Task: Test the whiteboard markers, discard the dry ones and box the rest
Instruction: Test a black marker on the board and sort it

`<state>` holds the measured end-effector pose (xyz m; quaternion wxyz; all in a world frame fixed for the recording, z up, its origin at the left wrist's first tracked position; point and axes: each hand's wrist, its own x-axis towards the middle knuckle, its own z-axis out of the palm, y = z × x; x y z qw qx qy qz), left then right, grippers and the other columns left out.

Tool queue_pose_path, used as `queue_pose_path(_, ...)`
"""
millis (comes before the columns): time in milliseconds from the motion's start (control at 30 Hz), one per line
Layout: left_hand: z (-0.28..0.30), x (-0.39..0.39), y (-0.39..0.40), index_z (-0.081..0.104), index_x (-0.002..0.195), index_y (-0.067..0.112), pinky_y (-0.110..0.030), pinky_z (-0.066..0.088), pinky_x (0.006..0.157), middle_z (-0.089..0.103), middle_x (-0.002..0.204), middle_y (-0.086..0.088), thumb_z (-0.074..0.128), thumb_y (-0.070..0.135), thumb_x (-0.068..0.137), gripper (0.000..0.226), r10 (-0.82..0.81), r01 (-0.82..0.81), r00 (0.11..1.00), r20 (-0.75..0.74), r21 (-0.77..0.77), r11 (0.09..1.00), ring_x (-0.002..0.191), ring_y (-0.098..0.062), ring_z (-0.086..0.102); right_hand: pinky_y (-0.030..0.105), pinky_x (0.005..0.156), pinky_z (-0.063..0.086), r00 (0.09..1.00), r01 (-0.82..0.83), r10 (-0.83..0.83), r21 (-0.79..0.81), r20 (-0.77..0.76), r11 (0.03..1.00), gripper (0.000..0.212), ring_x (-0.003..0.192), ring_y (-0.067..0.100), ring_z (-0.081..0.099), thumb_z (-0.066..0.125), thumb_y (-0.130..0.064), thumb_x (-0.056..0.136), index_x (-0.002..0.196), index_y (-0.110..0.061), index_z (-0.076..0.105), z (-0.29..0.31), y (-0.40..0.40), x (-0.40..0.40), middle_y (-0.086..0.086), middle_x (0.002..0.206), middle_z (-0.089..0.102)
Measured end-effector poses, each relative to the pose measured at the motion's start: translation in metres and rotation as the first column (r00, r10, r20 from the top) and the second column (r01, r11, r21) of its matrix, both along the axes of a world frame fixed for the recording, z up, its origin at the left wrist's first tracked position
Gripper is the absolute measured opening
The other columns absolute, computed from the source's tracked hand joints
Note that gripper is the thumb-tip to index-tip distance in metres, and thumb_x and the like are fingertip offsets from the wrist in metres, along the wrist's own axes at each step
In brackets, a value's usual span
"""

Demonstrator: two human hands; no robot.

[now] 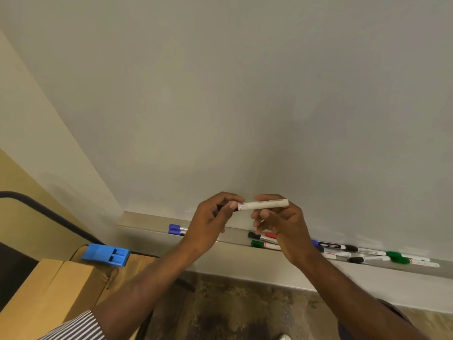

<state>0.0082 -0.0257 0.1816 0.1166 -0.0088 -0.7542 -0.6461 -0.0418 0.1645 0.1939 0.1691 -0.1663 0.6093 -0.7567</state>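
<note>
A white-barrelled marker (263, 205) lies level between both hands, just in front of the blank whiteboard (245, 94). My left hand (213, 223) grips its dark cap end; the cap is mostly hidden by the fingers. My right hand (279, 224) pinches the barrel between thumb and fingers. Below, the metal tray (152, 225) holds two blue-capped markers (177, 229) at the left, black, red and green ones (259, 243) behind my right hand, and several more markers (367, 253) to the right.
A blue plastic box (105, 255) sits on a wooden surface (44, 295) at the lower left, with a dark cable (49, 214) running behind it. Patterned floor (232, 312) lies beneath the tray.
</note>
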Motion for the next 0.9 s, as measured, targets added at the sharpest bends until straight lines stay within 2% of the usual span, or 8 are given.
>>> queue_pose_path(67,0.012,-0.001,0.010,0.071,0.109,0.021,-0.019,0.048,0.055,0.068,0.083,0.015,0.054,0.025,0.103,0.018,0.013,-0.010,0.998,-0.060,0.047,0.999,0.067,-0.006,0.058,0.032,0.063,0.062,0.999,-0.014,0.013,-0.026,-0.037,1.000,0.043,0.075,0.027,0.072,0.085,-0.055,0.072,0.103,-0.026,0.079,0.006,-0.012,0.005,0.013,0.091,0.076)
queue_pose_path(133,0.023,-0.003,0.020,0.070,0.109,0.020,-0.016,0.050,0.062,0.071,0.088,0.014,0.056,0.038,0.102,0.024,0.077,-0.063,0.991,-0.106,0.131,0.989,0.074,-0.008,0.064,0.031,0.060,0.061,0.995,0.042,-0.047,-0.062,-0.087,0.997,0.028,0.074,0.025,0.072,0.079,-0.046,0.080,0.101,-0.026,0.079,0.013,-0.024,0.008,0.011,0.089,0.077)
queue_pose_path(233,0.032,-0.008,0.034,0.068,0.115,0.021,-0.025,0.057,0.085,0.074,0.100,0.010,0.053,0.045,0.101,0.031,0.195,-0.167,0.979,-0.062,0.309,0.936,0.099,-0.015,0.070,0.030,0.056,0.060,0.975,0.199,-0.210,-0.150,-0.066,0.969,0.020,0.067,0.022,0.071,0.066,-0.024,0.089,0.103,-0.013,0.075,0.025,-0.038,0.006,0.010,0.081,0.075)
queue_pose_path(367,0.041,-0.012,0.052,0.067,0.123,0.022,-0.035,0.056,0.097,0.073,0.117,-0.002,0.048,0.047,0.092,0.044,0.223,-0.191,0.975,0.007,0.539,0.820,0.115,-0.024,0.066,0.028,0.054,0.057,0.934,0.356,-0.357,-0.178,0.023,0.918,0.025,0.059,0.021,0.068,0.067,-0.031,0.087,0.095,-0.008,0.074,0.034,-0.054,0.003,0.011,0.075,0.073)
queue_pose_path(467,0.048,-0.015,0.062,0.064,0.126,0.021,-0.028,0.058,0.087,0.073,0.121,-0.003,0.040,0.039,0.102,0.038,0.239,-0.166,0.971,-0.027,0.647,0.745,0.112,-0.024,0.068,0.026,0.052,0.054,0.896,0.444,-0.437,-0.138,0.079,0.885,0.025,0.054,0.018,0.065,0.069,-0.033,0.089,0.076,-0.012,0.074,0.040,-0.068,0.009,0.009,0.064,0.070)
queue_pose_path(567,0.053,-0.017,0.068,0.062,0.127,0.018,-0.021,0.057,0.076,0.076,0.111,0.002,0.038,0.029,0.107,0.033,0.269,-0.178,0.962,-0.035,0.665,0.725,0.096,-0.013,0.072,0.023,0.055,0.052,0.870,0.490,-0.469,-0.151,0.155,0.859,0.032,0.053,0.013,0.063,0.069,-0.029,0.093,0.063,-0.018,0.072,0.044,-0.076,0.013,0.005,0.060,0.067)
queue_pose_path(733,0.050,-0.015,0.076,0.068,0.118,0.016,-0.030,0.060,0.086,0.076,0.108,-0.004,0.055,0.040,0.091,0.038,0.358,-0.295,0.933,0.026,0.624,0.723,0.100,-0.024,0.072,0.027,0.066,0.055,0.848,0.521,-0.477,-0.195,0.231,0.831,0.019,0.068,0.014,0.070,0.073,-0.030,0.089,0.080,-0.013,0.075,0.048,-0.078,0.017,0.004,0.074,0.073)
queue_pose_path(900,0.047,-0.011,0.083,0.072,0.106,0.011,-0.025,0.059,0.078,0.077,0.096,-0.003,0.054,0.028,0.102,0.025,0.447,-0.394,0.891,0.078,0.622,0.677,0.092,-0.020,0.072,0.033,0.066,0.058,0.848,0.524,-0.482,-0.203,0.221,0.827,0.027,0.064,0.018,0.069,0.069,-0.022,0.094,0.069,-0.020,0.078,0.044,-0.077,0.023,0.003,0.068,0.072)
